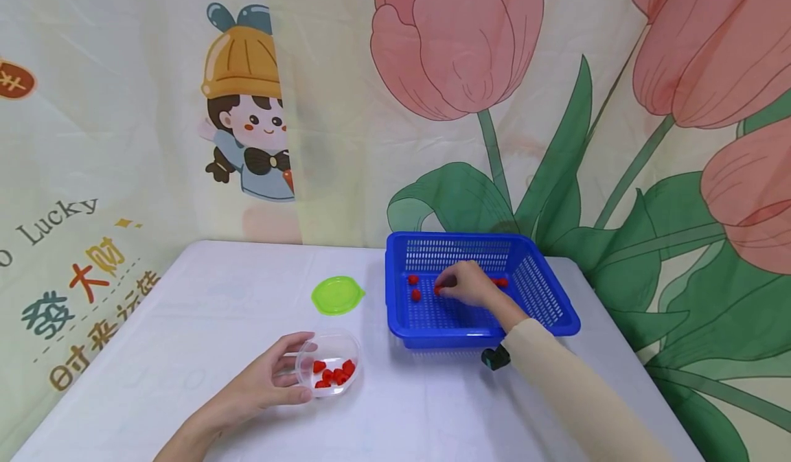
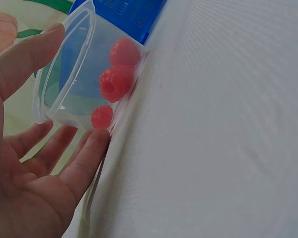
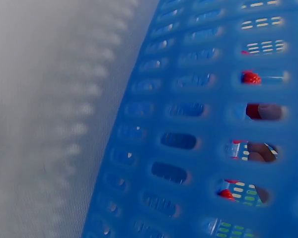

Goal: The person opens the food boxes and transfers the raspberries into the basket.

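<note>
My left hand (image 1: 278,373) holds a small clear plastic tub (image 1: 329,335) standing on the table, thumb on one side and fingers on the other. Several red raspberries (image 2: 115,83) lie at the bottom of the tub. Inside a blue basket (image 1: 482,331), my right hand (image 1: 469,285) pinches a raspberry (image 1: 437,290) between thumb and fingertips. Left of those fingers, two loose raspberries (image 1: 415,295) lie on the basket floor, and more red ones (image 1: 502,283) show beyond the hand. Through slots of the basket wall (image 3: 154,124), the right wrist view shows only bits of fingers and red fruit.
A bright green lid (image 1: 337,295) lies flat on the white-covered table (image 1: 185,311), behind the tub and left of the basket. At the table's back edge hangs a printed cloth (image 1: 334,105). The basket's raised rim surrounds my right hand.
</note>
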Available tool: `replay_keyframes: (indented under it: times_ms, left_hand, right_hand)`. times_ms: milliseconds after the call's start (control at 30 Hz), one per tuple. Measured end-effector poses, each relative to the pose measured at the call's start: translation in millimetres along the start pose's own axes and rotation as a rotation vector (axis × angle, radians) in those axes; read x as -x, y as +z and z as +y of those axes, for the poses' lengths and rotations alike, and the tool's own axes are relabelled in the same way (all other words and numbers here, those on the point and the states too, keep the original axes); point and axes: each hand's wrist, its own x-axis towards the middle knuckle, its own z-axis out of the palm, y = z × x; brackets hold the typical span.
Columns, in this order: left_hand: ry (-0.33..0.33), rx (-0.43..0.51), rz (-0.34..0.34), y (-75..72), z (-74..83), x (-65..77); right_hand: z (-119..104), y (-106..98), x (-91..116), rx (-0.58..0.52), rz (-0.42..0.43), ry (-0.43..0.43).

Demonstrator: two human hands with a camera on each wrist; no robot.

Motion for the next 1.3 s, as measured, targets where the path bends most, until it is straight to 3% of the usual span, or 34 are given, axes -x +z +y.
replay_keyframes:
  times_ms: [533, 900, 1100, 1300]
  left_hand:
    - [-0.003, 0.023, -0.001, 0.1, 0.9, 0.4]
    - [-0.016, -0.003, 0.005, 1.1, 1.8, 1.7]
    - [-0.022, -0.003, 0.009, 0.9, 1.6, 1.7]
    - [-0.011, -0.012, 0.007, -0.2, 1.0, 1.6]
  right_hand:
    - [-5.5, 5.8, -5.5, 0.145, -0.045, -0.003]
    - [-8.5, 4.7, -4.1, 0.139, -0.057, 0.021]
    - [-20.0, -4.8, 2.1, 0.116, -0.015, -0.069]
    - [-52.6, -13.8, 13.0, 0.069, -0.001, -0.154]
